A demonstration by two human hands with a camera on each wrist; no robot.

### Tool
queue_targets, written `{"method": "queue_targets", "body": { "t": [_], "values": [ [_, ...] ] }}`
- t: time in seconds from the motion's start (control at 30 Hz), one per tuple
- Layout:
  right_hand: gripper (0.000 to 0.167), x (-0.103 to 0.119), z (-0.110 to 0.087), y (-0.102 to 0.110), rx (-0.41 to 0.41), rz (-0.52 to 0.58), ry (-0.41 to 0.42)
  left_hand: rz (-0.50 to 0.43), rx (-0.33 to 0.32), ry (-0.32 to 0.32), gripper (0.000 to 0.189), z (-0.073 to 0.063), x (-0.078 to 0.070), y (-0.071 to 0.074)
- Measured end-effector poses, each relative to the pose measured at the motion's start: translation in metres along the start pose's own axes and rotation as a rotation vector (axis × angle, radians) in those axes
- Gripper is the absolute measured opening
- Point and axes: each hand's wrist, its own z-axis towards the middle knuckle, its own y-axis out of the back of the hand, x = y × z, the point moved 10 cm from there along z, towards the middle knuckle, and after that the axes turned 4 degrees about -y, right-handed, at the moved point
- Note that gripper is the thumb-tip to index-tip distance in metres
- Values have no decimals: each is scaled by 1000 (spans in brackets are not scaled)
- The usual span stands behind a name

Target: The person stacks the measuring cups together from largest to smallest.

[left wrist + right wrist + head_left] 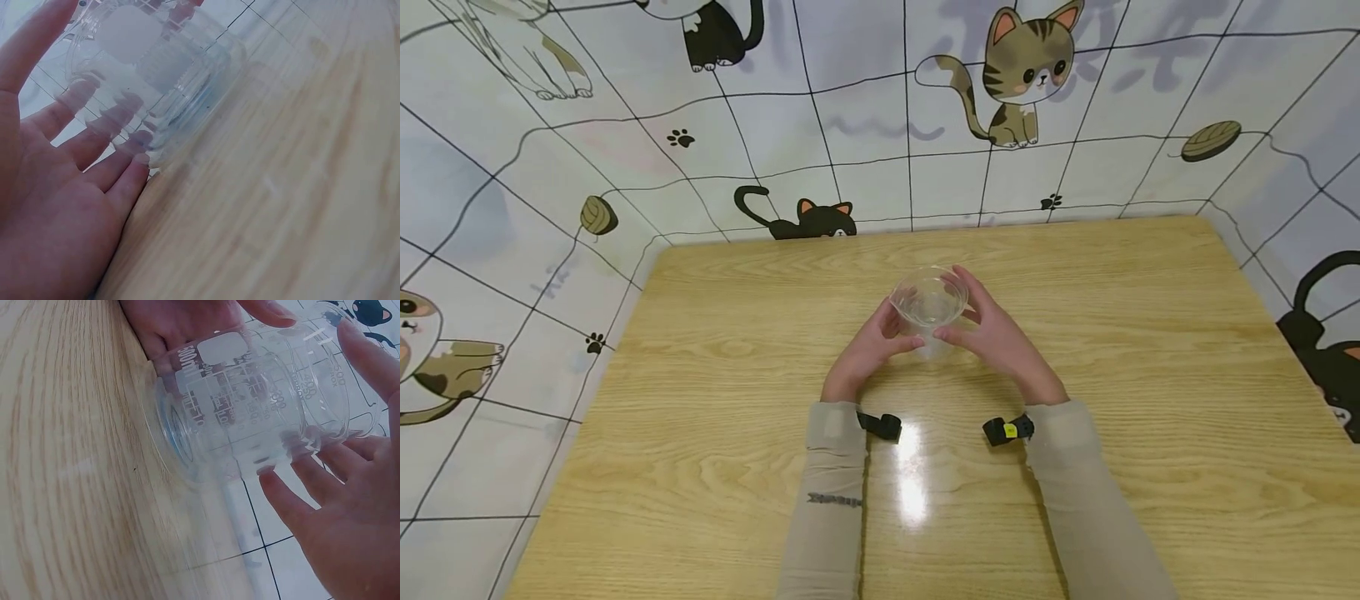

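A clear glass beaker [931, 310] stands upright on the wooden table, between my two hands. White graduation marks and a "500ml" print show on its wall [237, 406] in the right wrist view. Further rims and marks seem to lie inside it, as if smaller glassware were nested there. My left hand [871, 343] holds the beaker's left side, thumb at the front and fingers spread along the wall. From the right, my right hand [996, 335] holds it with its thumb in front and fingers round the far side, up near the rim.
The wooden table [737, 433] ends at a white tiled backdrop [865, 133] printed with cartoon cats, which rises behind and at both sides. Small black cameras [883, 427] are strapped to the wrists. A bright glare lies on the tabletop between the forearms.
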Motion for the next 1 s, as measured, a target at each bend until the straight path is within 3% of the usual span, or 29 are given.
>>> {"method": "queue_targets", "body": {
  "t": [0.2,0.4,0.63,0.83,1.0],
  "values": [
    [88,-2,-1,2,-8,-14,-19,11,9,-32,78,5,-1,0],
    [87,-1,-1,5,-32,-27,-48,35,10,-12,77,5,-7,-1],
    [84,1,-3,9,-38,-59,-24,-7,14,-36,76,4,-11,-3],
    [61,17,-11,25,-127,-70,58,-19,-97,-67,65,-3,-16,15],
    [50,16,-16,36,-190,-98,26,-6,-182,-108,56,-5,-19,27]
  ]
}}
